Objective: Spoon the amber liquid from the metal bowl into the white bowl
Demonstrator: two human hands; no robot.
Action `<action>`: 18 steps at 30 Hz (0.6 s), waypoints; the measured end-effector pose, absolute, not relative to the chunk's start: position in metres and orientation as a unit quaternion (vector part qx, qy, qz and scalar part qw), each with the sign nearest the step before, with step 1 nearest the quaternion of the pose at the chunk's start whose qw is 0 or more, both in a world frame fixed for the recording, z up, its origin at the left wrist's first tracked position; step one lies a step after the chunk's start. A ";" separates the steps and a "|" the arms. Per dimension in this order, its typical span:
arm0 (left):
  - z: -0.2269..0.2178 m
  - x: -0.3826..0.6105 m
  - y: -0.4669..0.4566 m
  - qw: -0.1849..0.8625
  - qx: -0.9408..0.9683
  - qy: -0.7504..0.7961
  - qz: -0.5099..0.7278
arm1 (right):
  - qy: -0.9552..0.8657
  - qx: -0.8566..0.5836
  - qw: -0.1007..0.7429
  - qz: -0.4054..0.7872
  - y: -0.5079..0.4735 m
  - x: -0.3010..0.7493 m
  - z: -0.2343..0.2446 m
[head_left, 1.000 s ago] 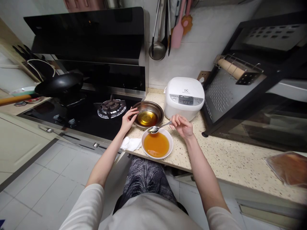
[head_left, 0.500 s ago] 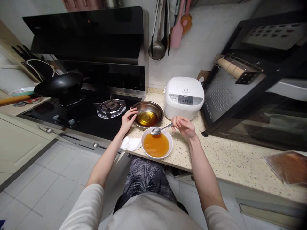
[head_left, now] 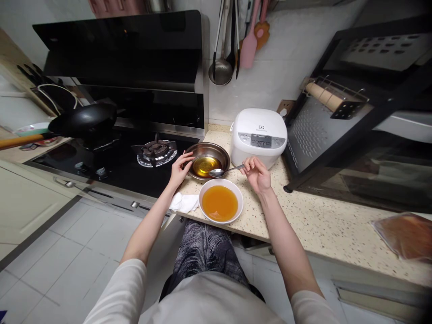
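My right hand (head_left: 257,174) is closed around the handle of a metal spoon (head_left: 216,173). The spoon's bowl is over the near edge of a steel bowl (head_left: 224,155) with clear yellow liquid (head_left: 205,167) in it. At that bowl's left rim, my left hand (head_left: 181,167) holds on with thumb and fingertips. Closer to me stands a white bowl (head_left: 240,208) containing orange-brown liquid (head_left: 219,203). A crumpled white cloth or tissue (head_left: 184,203) lies to its left, by the counter edge.
Behind my right hand is a white rice cooker (head_left: 259,135). A gas burner (head_left: 157,150) and a black wok (head_left: 83,119) are on the left. Utensils, including a ladle (head_left: 221,72), hang on the wall. A dark rack (head_left: 313,130) and a brown packet (head_left: 405,236) are on the right.
My right hand has moved the spoon away from me, from above the white bowl to the near edge of the steel bowl. My left hand stays at the steel bowl's rim.
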State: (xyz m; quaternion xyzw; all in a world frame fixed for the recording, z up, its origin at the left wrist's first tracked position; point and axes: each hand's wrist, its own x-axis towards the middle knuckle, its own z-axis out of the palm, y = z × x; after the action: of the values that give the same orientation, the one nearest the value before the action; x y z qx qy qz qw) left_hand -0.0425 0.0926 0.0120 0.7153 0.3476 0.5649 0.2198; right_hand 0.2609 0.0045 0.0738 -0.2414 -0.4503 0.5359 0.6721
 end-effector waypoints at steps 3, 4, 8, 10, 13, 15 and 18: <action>0.012 -0.042 0.092 0.220 0.715 0.347 0.565 | -0.450 -0.252 0.678 0.524 0.011 0.256 0.065; 0.013 -0.042 0.092 0.220 0.716 0.347 0.565 | -0.454 -0.261 0.675 0.520 0.013 0.254 0.062; 0.013 -0.042 0.092 0.221 0.716 0.345 0.566 | -0.468 -0.285 0.653 0.522 0.018 0.249 0.049; 0.012 -0.042 0.093 0.221 0.714 0.345 0.567 | -0.474 -0.288 0.645 0.527 0.019 0.246 0.045; 0.012 -0.042 0.093 0.223 0.713 0.345 0.568 | -0.482 -0.293 0.631 0.533 0.020 0.242 0.041; 0.012 -0.042 0.093 0.222 0.714 0.342 0.569 | -0.488 -0.300 0.621 0.535 0.021 0.240 0.040; 0.012 -0.041 0.093 0.218 0.716 0.340 0.570 | -0.492 -0.305 0.609 0.542 0.022 0.237 0.037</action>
State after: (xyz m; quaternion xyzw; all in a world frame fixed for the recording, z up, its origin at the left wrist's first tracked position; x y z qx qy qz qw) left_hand -0.0414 0.0930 0.0119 0.7160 0.3395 0.5696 0.2183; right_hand 0.2369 0.0219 0.0372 -0.3054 -0.4923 0.5417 0.6091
